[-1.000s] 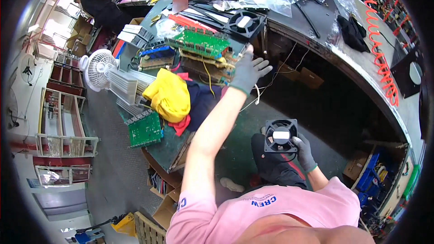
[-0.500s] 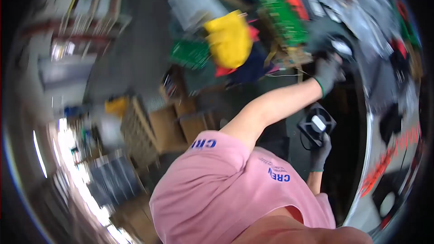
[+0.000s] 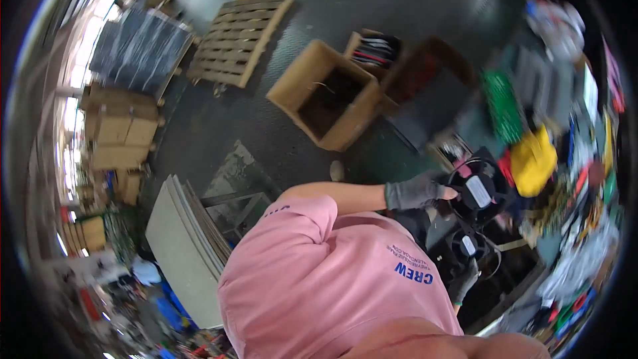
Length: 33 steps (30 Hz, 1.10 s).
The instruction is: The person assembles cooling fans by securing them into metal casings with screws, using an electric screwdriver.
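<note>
My left hand [image 3: 420, 192], in a grey glove with a bare thumb, grips the near edge of a large black axial fan [image 3: 480, 189] with a pale label on its hub. Closer to me, my gloved right hand [image 3: 464, 283] holds a smaller black square-framed fan [image 3: 467, 246], also with a white label. A dark cable [image 3: 496, 260] loops out beside the smaller fan. The two fans are close together, one beyond the other. The fingers of both hands are partly hidden by the fans and by blur.
An open cardboard box [image 3: 323, 96] stands ahead on the dark floor, near a wooden pallet [image 3: 242, 36]. A yellow bag [image 3: 531, 161] and a green crate [image 3: 503, 106] lie to the right among clutter. Flat panels [image 3: 183, 246] lean at left.
My view has swung left, bringing the box and pallet into sight. The larger fan by my left hand, blurred and farther out before, is now close to the smaller fan, which stays in my right hand.
</note>
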Each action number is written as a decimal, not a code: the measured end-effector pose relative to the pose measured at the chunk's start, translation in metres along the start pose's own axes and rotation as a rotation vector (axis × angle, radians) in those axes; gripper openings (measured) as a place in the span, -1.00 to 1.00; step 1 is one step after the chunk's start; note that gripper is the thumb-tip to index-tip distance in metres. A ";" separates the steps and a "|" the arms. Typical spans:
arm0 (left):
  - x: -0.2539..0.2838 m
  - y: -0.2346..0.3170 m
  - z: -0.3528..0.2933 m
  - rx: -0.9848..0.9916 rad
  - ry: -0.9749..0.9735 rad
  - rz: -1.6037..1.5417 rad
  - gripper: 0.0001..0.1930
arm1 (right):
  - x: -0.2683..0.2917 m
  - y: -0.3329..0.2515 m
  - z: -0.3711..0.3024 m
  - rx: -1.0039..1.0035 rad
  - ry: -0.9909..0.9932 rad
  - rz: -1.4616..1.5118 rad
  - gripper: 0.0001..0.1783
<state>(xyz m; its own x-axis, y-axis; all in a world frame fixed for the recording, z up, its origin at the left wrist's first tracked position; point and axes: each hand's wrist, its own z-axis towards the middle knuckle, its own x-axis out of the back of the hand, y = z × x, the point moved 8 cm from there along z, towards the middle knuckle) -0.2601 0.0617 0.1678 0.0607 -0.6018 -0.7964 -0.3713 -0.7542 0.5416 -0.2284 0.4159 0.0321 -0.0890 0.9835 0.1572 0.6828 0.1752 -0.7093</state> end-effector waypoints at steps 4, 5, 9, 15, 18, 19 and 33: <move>0.138 0.090 -0.140 -0.267 0.225 -0.083 -0.55 | -0.166 -0.026 0.005 0.048 -0.177 0.048 -0.59; 0.168 0.113 -0.176 -0.345 0.328 -0.098 -0.56 | -0.194 -0.021 0.039 0.117 -0.198 0.043 -0.59; 0.295 0.146 -0.383 -0.625 0.824 -0.204 -0.60 | -0.421 -0.092 -0.023 0.166 -0.562 -0.104 -0.66; 0.338 0.127 -0.601 -1.088 1.235 -0.436 -0.67 | -0.666 -0.095 -0.068 0.227 -0.841 -0.207 -0.69; 0.328 0.100 -0.644 -1.233 1.294 -0.513 -0.68 | -0.756 -0.098 -0.135 0.202 -0.991 -0.287 -0.71; 0.322 0.093 -0.652 -1.294 1.320 -0.537 -0.68 | -0.779 -0.092 -0.146 0.101 -1.011 -0.320 -0.72; 0.466 0.231 -0.661 -1.131 1.215 -0.491 -0.51 | -1.014 -0.149 -0.169 0.013 -1.071 -0.088 -0.64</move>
<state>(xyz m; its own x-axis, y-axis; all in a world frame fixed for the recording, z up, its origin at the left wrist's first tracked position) 0.2948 -0.5667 0.0992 0.7646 0.2847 -0.5782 0.6434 -0.3895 0.6590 -0.1173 -0.6155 0.0950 -0.7309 0.4936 -0.4713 0.6358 0.2415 -0.7331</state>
